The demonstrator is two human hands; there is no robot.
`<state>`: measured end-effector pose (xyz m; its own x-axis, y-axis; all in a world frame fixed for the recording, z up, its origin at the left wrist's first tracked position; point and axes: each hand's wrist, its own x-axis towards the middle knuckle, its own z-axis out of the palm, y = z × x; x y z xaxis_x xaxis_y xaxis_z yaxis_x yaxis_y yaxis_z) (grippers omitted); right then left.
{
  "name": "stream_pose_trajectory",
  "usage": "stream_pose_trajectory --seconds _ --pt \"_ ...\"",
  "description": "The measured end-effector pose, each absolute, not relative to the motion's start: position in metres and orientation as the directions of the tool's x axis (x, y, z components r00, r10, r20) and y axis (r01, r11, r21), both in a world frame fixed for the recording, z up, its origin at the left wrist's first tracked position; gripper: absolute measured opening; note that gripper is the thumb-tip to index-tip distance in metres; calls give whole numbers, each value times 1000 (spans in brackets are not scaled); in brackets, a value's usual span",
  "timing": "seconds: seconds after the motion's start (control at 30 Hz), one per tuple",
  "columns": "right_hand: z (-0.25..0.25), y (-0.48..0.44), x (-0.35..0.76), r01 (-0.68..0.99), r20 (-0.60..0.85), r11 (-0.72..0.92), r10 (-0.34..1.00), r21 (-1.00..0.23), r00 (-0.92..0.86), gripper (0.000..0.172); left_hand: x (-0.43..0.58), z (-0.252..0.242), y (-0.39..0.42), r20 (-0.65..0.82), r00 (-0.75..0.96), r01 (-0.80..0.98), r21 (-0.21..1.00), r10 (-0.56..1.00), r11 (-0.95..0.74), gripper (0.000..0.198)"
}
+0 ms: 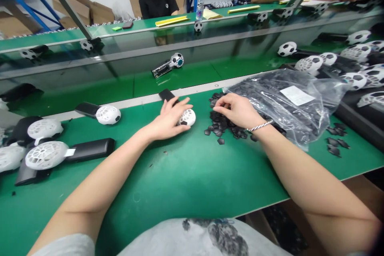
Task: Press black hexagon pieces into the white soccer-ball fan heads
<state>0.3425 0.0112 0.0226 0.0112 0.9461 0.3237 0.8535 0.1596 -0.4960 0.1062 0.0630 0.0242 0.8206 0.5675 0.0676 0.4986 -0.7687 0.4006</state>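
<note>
My left hand (168, 122) is laid over a device with a black handle (168, 95) and a white, soccer-ball-patterned head (189, 117). The head shows between thumb and index finger, while the other fingers are spread over the device and hide part of it. My right hand (237, 108) is at a heap of small black pentagon pieces (220, 122), its thumb and fingertips pinched together at the heap's left side. Whatever is between those fingertips is too small to make out. A clear plastic bag (312, 108) filled with black pieces lies just right of that hand.
Similar ball-headed devices lie at the left (46, 155) and are piled at the right (354, 81). Beyond the table edge, a green conveyor belt (120, 84) carries an opened device (168, 66). Two people sit across the line, near a water bottle (200, 8).
</note>
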Motion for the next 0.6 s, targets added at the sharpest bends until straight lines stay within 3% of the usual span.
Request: stream_pose_trajectory --seconds 0.07,0.17,0.27,0.5,0.6 --pt "24 10 346 904 259 127 966 -407 -19 9 106 23 62 13 755 574 471 656 -670 61" --pt "22 9 341 955 156 107 986 -277 -65 11 110 17 58 95 686 584 520 721 -624 56" --pt "21 8 335 986 93 81 993 -149 -68 15 112 11 58 190 730 488 527 656 -696 48" --pt "23 -3 308 973 65 179 980 146 -190 20 114 8 56 238 812 327 571 533 -753 56" --pt "23 -6 298 969 75 159 982 191 -176 23 115 5 56 264 806 301 589 530 -750 55"
